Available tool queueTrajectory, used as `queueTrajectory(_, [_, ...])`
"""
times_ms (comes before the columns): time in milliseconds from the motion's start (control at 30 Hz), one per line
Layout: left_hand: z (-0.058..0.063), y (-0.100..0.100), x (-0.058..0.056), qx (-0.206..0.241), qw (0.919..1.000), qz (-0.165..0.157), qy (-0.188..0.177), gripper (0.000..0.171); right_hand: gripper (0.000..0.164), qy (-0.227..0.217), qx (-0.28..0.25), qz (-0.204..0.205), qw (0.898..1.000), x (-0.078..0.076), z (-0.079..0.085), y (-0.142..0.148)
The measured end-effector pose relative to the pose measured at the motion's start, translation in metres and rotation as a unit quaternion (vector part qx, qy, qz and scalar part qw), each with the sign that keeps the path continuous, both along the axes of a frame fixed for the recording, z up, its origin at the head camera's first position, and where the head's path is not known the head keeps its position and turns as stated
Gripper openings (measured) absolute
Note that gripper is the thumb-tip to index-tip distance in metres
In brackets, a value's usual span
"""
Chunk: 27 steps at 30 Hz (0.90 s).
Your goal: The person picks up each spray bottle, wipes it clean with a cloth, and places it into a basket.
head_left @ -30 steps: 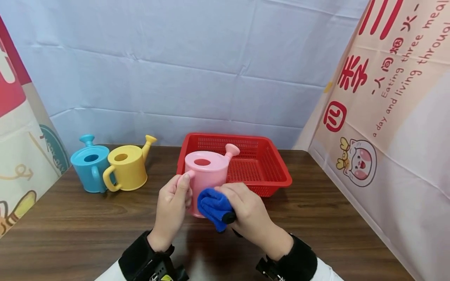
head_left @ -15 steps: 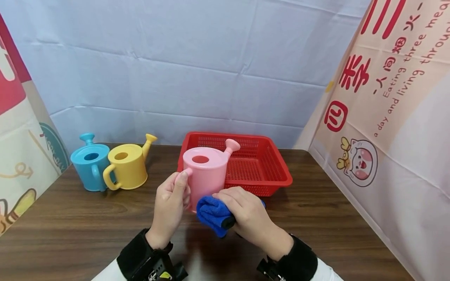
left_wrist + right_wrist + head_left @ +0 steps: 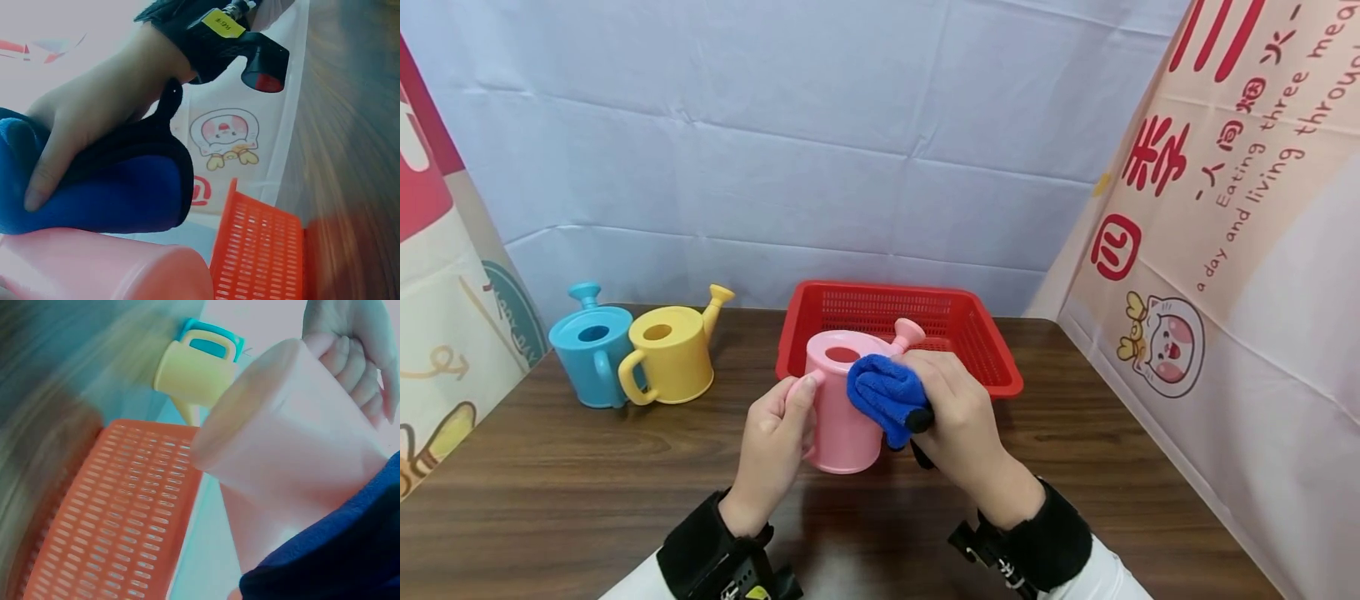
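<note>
My left hand [image 3: 778, 446] grips the handle of a pink watering can [image 3: 842, 433], which is held up in front of the red basket with its spout toward the right. In my right hand [image 3: 962, 417] is a folded blue cloth [image 3: 886, 396] with black edging, lying against the can's right side just below the top. The left wrist view shows the right thumb over the blue cloth [image 3: 137, 194], with the pink can [image 3: 106, 265] beneath it. Fingers of the left hand [image 3: 359, 369] curl round the handle in the right wrist view.
A red perforated basket [image 3: 992, 354] stands behind the pink can. To the left, a yellow watering can [image 3: 673, 358] and a blue watering can [image 3: 587, 354] stand side by side on the wooden table [image 3: 625, 483]. A pale cloth backdrop [image 3: 790, 150] hangs behind.
The right hand has moved the cloth from low on the pink can up to near its top. The can rose slightly, then came down and shifted a little right.
</note>
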<state>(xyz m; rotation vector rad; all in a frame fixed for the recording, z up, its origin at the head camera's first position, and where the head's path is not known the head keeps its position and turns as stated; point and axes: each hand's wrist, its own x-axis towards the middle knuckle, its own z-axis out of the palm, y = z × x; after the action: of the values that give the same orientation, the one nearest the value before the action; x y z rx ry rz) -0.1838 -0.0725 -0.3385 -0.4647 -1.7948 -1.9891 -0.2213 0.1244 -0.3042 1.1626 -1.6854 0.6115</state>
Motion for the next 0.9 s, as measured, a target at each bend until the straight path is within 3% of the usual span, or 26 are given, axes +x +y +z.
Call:
queueTrajectory(200, [-0.002, 0.000, -0.002, 0.007, 0.9998, 0.006, -0.015, 0.033, 0.035, -0.038, 0.035, -0.007, 0.999, 0.002, -0.008, 0.001])
queueTrajectory(433, [0.001, -0.004, -0.004, 0.033, 0.9981, 0.009, -0.051, 0.039, 0.062, -0.065, 0.123, -0.009, 0.990, 0.006, -0.025, -0.004])
queueTrajectory(700, [0.005, -0.009, -0.005, 0.065, 0.9948, 0.006, -0.078, 0.044, 0.051, -0.083, 0.177, 0.016, 0.981, 0.008, -0.040, -0.005])
queueTrajectory(900, [0.004, -0.011, -0.006, 0.073, 0.9939, 0.000, -0.083, 0.046, 0.055, -0.076, 0.194, 0.023, 0.978, 0.007, -0.040, -0.002])
